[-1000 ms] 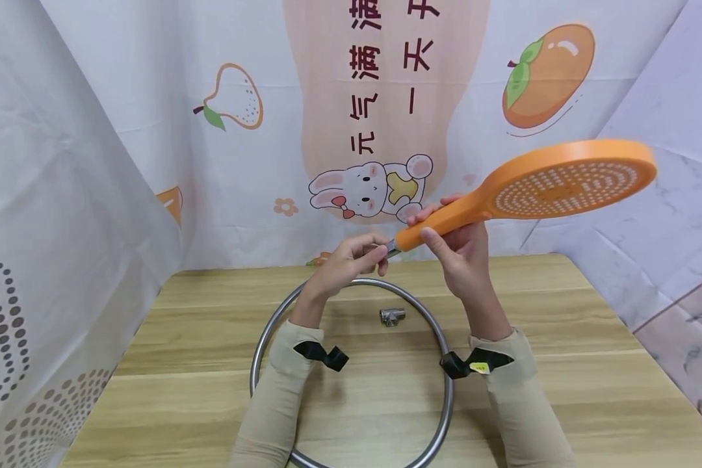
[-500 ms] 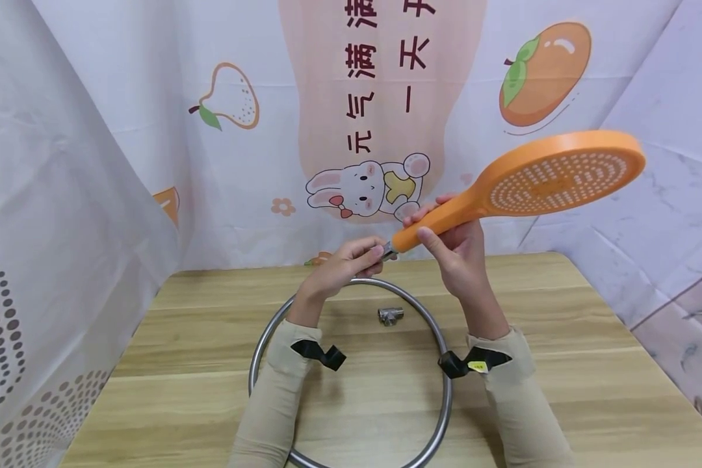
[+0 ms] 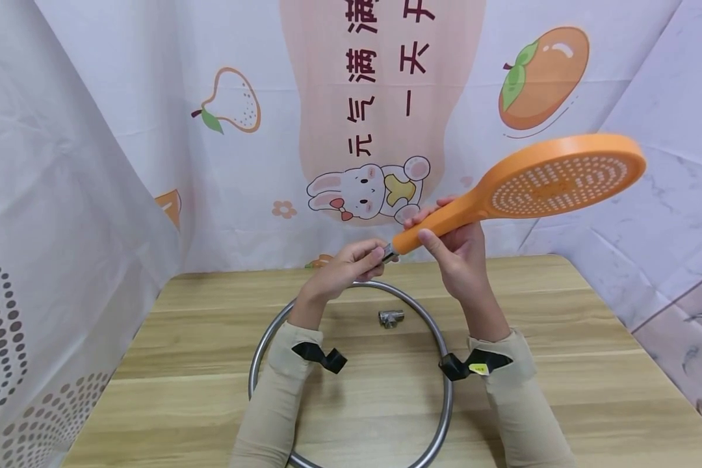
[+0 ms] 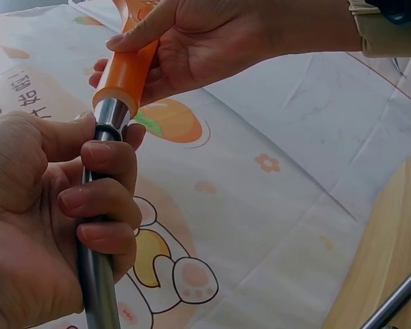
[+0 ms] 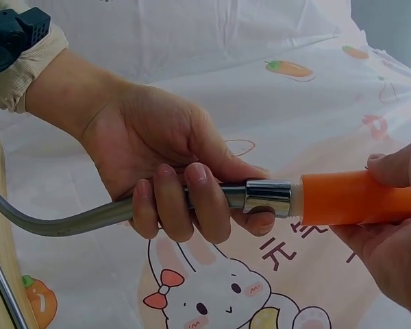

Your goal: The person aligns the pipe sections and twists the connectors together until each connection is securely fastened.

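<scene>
An orange handheld shower head (image 3: 523, 188) is held up right of centre in the head view, its round spray face towards the right of the frame and its handle slanting down to the middle. The right hand (image 3: 463, 260) grasps that handle, thumb on the near side and fingertips showing beyond it. The left hand (image 3: 342, 268), just left of centre, grasps the end of a flexible metal shower hose (image 3: 448, 390); in the right wrist view its fingers curl round the hose, with thumb and index finger at the chrome nut (image 5: 268, 197). The nut meets the handle's end in line, a narrow pale threaded band (image 5: 296, 199) showing between them near the right of that frame. The hose lies in a wide loop across the lower centre of the head view on a wood-grain table (image 3: 181, 364). Inside the loop, towards its top, sits a small metal tee fitting (image 3: 391, 318), apart from both hands. Beige sleeves (image 3: 520, 396) bear black straps (image 3: 322, 356) near the wrists. A printed curtain (image 3: 240, 195) fills the upper frame, with a rabbit (image 3: 365, 192) at centre and an orange fruit (image 3: 544, 78) at upper right
</scene>
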Demonstrator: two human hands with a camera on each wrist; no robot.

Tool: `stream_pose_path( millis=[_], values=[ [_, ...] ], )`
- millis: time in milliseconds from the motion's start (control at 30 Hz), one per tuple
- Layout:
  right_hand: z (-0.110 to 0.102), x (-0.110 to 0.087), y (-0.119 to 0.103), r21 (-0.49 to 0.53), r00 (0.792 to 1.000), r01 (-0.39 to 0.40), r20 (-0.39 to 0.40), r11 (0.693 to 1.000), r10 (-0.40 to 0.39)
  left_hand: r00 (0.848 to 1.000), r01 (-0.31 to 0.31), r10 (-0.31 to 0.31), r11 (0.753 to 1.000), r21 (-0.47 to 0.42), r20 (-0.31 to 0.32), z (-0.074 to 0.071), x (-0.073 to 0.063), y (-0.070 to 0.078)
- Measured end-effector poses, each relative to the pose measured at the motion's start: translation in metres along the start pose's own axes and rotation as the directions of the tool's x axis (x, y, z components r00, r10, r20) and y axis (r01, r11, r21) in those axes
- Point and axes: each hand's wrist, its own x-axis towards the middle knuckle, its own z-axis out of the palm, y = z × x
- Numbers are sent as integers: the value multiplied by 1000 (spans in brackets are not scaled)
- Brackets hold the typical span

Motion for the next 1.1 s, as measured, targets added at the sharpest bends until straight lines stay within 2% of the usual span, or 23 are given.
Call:
stream_pose_path(
  millis=[167,400,667,867,1100],
  values=[
    [-1,1,1,8,1000,0,0,1000,0,1000,0,0,1000,-22,7,2,1,-1],
    [-1,1,0,1,1000,-1,-8,1000,1,1000,14,-14,995,-100,3,3,1,0],
    [-3,1,0,-15,1000,-13,11,1000,14,1000,7,-6,998,-62,19,0,-1,-4],
    [-5,4,6,53,998,-34,59,998,31,1000,-3,3,1000,-26,-10,-4,-1,-6],
    [-3,11,10,59,996,-75,52,995,72,999,-5,4,999,-32,-44,-7,-2,-3]
  ],
)
